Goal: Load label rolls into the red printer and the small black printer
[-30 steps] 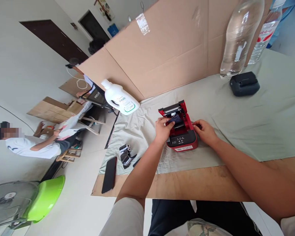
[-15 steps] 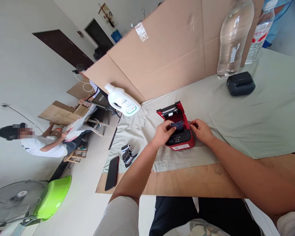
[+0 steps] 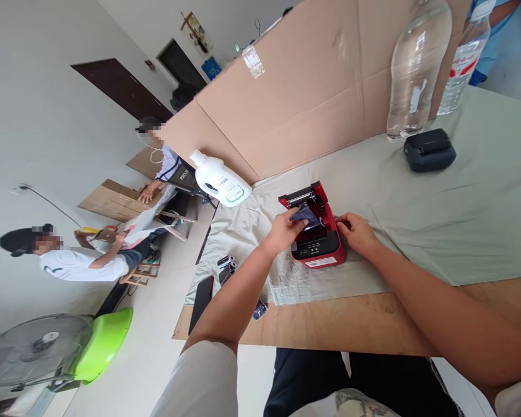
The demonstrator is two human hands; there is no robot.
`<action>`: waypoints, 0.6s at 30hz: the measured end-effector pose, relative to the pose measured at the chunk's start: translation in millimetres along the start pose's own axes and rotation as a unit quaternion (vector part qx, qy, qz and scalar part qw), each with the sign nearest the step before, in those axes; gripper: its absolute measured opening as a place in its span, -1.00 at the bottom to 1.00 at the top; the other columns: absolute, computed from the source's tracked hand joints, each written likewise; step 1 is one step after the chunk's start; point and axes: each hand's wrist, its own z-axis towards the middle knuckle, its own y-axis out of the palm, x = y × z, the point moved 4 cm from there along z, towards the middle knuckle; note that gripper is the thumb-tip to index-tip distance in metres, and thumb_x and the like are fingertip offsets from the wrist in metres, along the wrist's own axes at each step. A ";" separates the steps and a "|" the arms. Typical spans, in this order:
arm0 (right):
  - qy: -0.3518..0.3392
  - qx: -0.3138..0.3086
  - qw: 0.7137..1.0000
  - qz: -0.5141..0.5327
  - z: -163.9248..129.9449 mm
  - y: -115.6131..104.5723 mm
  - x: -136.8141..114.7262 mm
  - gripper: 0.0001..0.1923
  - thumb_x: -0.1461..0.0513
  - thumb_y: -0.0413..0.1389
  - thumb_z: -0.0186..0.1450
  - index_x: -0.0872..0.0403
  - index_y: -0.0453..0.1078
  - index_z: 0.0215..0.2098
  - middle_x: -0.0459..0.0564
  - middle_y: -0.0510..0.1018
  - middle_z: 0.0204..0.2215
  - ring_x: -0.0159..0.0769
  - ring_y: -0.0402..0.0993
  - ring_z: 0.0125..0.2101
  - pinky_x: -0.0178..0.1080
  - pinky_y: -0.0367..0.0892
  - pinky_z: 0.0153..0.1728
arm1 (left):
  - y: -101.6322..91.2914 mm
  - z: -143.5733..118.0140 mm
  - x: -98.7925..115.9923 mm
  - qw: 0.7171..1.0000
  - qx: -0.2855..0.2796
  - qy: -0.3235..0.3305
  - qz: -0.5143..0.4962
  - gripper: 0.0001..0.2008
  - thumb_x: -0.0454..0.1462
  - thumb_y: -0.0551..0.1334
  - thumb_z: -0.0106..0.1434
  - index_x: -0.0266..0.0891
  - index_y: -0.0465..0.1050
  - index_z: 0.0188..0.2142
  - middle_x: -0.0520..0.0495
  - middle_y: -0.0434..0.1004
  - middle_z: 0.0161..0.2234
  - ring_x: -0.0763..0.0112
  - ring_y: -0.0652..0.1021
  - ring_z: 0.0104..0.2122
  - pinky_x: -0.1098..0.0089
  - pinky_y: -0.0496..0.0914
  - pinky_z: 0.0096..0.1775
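Our left hand has a dark piece over the open red device

We have the dark piece (image 3: 308, 219) pinched between the thumb and fingers of our left hand (image 3: 284, 230), over the inside of the red-and-black device (image 3: 318, 246). The device sits on the cloth (image 3: 443, 226) covering most of our counter (image 3: 330, 324), its lid (image 3: 301, 194) raised at the back. Our right hand (image 3: 356, 233) is at the device's right side, fingers curled and fingertips against the casing; we cannot tell whether they grip anything.

To our left lie shiny dark rolls (image 3: 226, 262) and a phone (image 3: 202, 296), both partly hidden by our forearm. A white jug (image 3: 223, 182) is near the left end of the cardboard panel (image 3: 295, 104) behind the device. Toward the right we have a large clear bottle (image 3: 419, 75), a smaller labelled bottle (image 3: 462, 66) beside it, and a black case (image 3: 429, 152) just in front.
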 end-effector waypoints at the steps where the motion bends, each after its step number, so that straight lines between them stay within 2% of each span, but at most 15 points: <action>1: 0.000 0.002 1.000 0.002 0.0 -0.1 0.1 -0.83 0.18 0.04 0.31 0.02 0.47 -0.24 0.02 0.60 -0.30 -0.18 0.48 -0.26 -0.16 0.37 -0.23 | -4.6 -3.1 -1.0 0.998 0.024 -0.016 -0.051 -0.74 -0.07 0.39 0.11 -0.20 0.53 -0.36 -0.02 0.57 -0.44 0.28 0.55 -0.36 0.25 0.46 -0.20; 3: 0.003 0.004 1.000 0.004 -0.2 -0.6 0.0 -0.83 0.17 0.05 0.30 0.02 0.47 -0.25 0.02 0.61 -0.31 -0.18 0.48 -0.26 -0.16 0.36 -0.24 | -12.0 -8.8 -1.0 0.989 0.043 -0.041 -0.138 -0.61 0.04 0.41 0.06 -0.22 0.52 -0.34 -0.07 0.60 -0.38 0.23 0.58 -0.29 0.21 0.47 -0.14; 5: 0.009 0.002 1.000 0.004 -0.5 -1.6 -0.4 -0.82 0.17 0.04 0.30 0.02 0.47 -0.25 0.03 0.61 -0.31 -0.16 0.49 -0.27 -0.15 0.36 -0.24 | -17.7 -13.8 0.8 0.976 0.040 -0.060 -0.204 -0.55 0.10 0.40 0.05 -0.23 0.50 -0.33 -0.10 0.62 -0.33 0.19 0.60 -0.23 0.16 0.48 -0.10; 8: 0.016 -0.013 1.000 0.009 -1.1 -2.7 -0.8 -0.79 0.16 0.02 0.31 0.03 0.47 -0.24 0.05 0.61 -0.31 -0.14 0.49 -0.29 -0.13 0.36 -0.26 | -31.9 -21.2 -0.8 0.958 0.054 -0.083 -0.271 -0.53 0.11 0.39 0.06 -0.21 0.47 -0.26 -0.10 0.62 -0.30 0.17 0.63 -0.19 0.14 0.50 -0.12; 10: 0.019 -0.022 0.999 0.018 -1.1 -3.1 -0.6 -0.78 0.15 0.02 0.31 0.04 0.46 -0.22 0.06 0.62 -0.30 -0.14 0.50 -0.30 -0.12 0.37 -0.26 | -51.3 -27.3 -9.7 0.951 0.091 -0.088 -0.281 -0.53 0.08 0.41 0.06 -0.18 0.44 -0.21 -0.08 0.62 -0.28 0.18 0.63 -0.18 0.15 0.50 -0.13; 14: 0.036 -0.021 0.999 0.019 0.3 -3.4 1.8 -0.79 0.16 0.05 0.29 0.05 0.46 -0.20 0.07 0.62 -0.28 -0.15 0.51 -0.29 -0.12 0.37 -0.22 | -113.0 -49.7 -51.8 0.950 0.185 -0.093 -0.233 -0.53 0.02 0.44 0.00 -0.21 0.43 -0.23 -0.08 0.62 -0.29 0.20 0.62 -0.20 0.19 0.48 -0.12; 16: 0.046 -0.018 0.999 0.009 0.9 -3.5 3.0 -0.78 0.15 0.06 0.29 0.06 0.46 -0.20 0.08 0.62 -0.26 -0.14 0.50 -0.27 -0.12 0.35 -0.21 | -142.2 -66.8 -81.4 0.949 0.211 -0.132 -0.195 -0.55 -0.04 0.48 -0.06 -0.22 0.44 -0.28 -0.08 0.62 -0.30 0.23 0.60 -0.22 0.23 0.47 -0.14; 18: 0.048 -0.017 0.999 0.005 0.8 -3.8 3.4 -0.77 0.15 0.06 0.29 0.07 0.46 -0.18 0.10 0.62 -0.25 -0.14 0.49 -0.26 -0.12 0.34 -0.20 | -161.1 -84.3 -110.9 0.944 0.216 -0.195 -0.156 -0.57 -0.09 0.49 -0.11 -0.23 0.45 -0.31 -0.08 0.61 -0.32 0.26 0.58 -0.25 0.26 0.45 -0.16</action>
